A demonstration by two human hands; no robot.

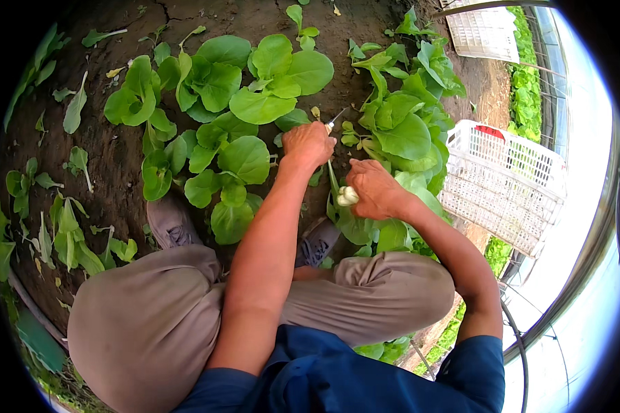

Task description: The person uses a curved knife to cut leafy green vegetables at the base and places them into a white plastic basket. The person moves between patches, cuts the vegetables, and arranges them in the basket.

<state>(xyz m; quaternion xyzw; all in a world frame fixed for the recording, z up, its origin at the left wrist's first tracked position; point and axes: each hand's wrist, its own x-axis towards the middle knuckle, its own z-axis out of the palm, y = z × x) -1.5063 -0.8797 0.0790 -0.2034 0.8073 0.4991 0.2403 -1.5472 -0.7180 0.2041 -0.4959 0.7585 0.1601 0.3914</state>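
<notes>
My left hand [309, 143] grips a small knife [332, 123], its thin blade pointing away from me and to the right above the soil. Close by on the right, my right hand [376, 190] is closed around a cut leafy green. That plant's pale stem base [347, 196] sticks out on the hand's left side; its leaves merge with the greens below. Just left of the knife hand grow broad-leaved green plants [244, 160]. Beyond my right hand lies a long heap of leafy greens [405, 131].
Two white plastic crates, one nearer [501, 186] and one farther [483, 33], stand along the right. Loose leaves [72, 235] are strewn over the brown soil [116, 155] at left. My shoes [173, 224] are among the plants. Clear sheeting curves along the far right.
</notes>
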